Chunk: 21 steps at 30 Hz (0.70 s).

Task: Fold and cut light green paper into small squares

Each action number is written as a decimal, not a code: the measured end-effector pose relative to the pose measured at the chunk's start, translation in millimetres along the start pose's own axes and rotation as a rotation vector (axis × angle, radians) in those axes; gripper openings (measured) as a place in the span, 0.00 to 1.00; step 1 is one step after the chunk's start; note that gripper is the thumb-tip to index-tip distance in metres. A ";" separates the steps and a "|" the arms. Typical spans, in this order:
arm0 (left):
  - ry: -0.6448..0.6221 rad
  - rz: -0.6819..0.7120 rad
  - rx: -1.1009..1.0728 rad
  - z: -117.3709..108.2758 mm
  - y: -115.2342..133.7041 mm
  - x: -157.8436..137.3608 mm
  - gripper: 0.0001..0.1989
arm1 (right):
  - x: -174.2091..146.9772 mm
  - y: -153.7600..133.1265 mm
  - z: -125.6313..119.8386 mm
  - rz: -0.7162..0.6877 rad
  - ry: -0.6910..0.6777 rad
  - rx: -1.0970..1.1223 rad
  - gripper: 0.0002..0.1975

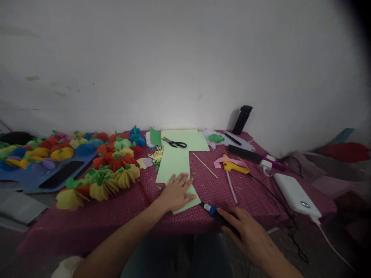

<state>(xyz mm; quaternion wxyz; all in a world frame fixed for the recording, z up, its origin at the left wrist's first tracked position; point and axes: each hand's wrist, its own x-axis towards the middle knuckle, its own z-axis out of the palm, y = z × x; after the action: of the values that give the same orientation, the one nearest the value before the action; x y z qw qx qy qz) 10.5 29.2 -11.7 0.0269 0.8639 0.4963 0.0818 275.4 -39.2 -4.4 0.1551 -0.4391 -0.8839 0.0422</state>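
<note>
Left hand [177, 193], fingers spread and unclenched, is laid flat on pale green paper [175, 162] on the near side of the scissors [176, 144]. Nearer and to the right of the scissors, a blue-and-black cutter [213, 211] is grasped in the right hand [246, 227]; its tip is held at the paper's corner, though contact cannot be told. To the right of the scissors are laid a wooden stick [205, 165] and, farther along, a yellow glue gun [236, 167]. To their left, colourful pumpkin-shaped ornaments [104, 189] are gathered.
</note>
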 end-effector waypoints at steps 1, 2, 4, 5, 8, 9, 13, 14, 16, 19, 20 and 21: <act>0.000 -0.001 0.000 0.3 0.0 0.1 0.33 | 0.2 0.8 -0.5 -0.001 -0.001 0.000 0.20; 0.000 -0.003 0.001 0.6 -0.1 0.3 0.33 | 0.7 1.5 -0.9 0.003 -0.008 0.000 0.20; 0.000 -0.009 0.004 1.0 -0.2 0.4 0.34 | 2.8 2.2 -1.6 0.013 -0.025 0.001 0.20; 0.002 -0.012 0.005 1.1 -0.2 0.4 0.34 | 4.2 2.2 -1.7 0.013 -0.032 0.005 0.20; 0.012 -0.013 0.009 1.1 -0.2 0.0 0.34 | 9.4 1.2 -1.0 0.001 -0.039 0.023 0.20; 0.015 -0.012 0.011 1.2 -0.2 -0.1 0.33 | 10.9 0.6 -0.5 -0.002 -0.039 0.027 0.20; 0.027 -0.013 0.012 2.1 -0.4 -0.3 0.33 | 13.2 -0.3 1.2 -0.009 -0.025 0.026 0.20; 0.029 -0.014 0.011 2.4 -0.5 -0.3 0.33 | 12.7 0.2 1.3 -0.012 -0.011 0.026 0.20; 0.028 -0.014 0.010 3.1 -0.7 -0.2 0.34 | 10.9 1.9 0.9 -0.016 0.019 0.027 0.20; 0.020 -0.018 0.001 3.5 -0.8 0.2 0.34 | 8.8 5.1 -0.7 -0.012 0.032 0.025 0.20; 0.019 -0.018 -0.003 3.3 -0.7 0.2 0.34 | 8.8 6.0 -1.2 -0.010 0.028 0.023 0.20; 0.020 -0.018 -0.008 3.0 -0.6 0.2 0.34 | 9.3 6.7 -1.4 -0.012 0.023 0.021 0.20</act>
<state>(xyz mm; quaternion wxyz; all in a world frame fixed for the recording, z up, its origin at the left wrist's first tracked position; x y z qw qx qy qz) 10.6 29.8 -14.8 0.0261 0.8584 0.5039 0.0920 275.6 -27.9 -2.3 0.1699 -0.4326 -0.8843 0.0455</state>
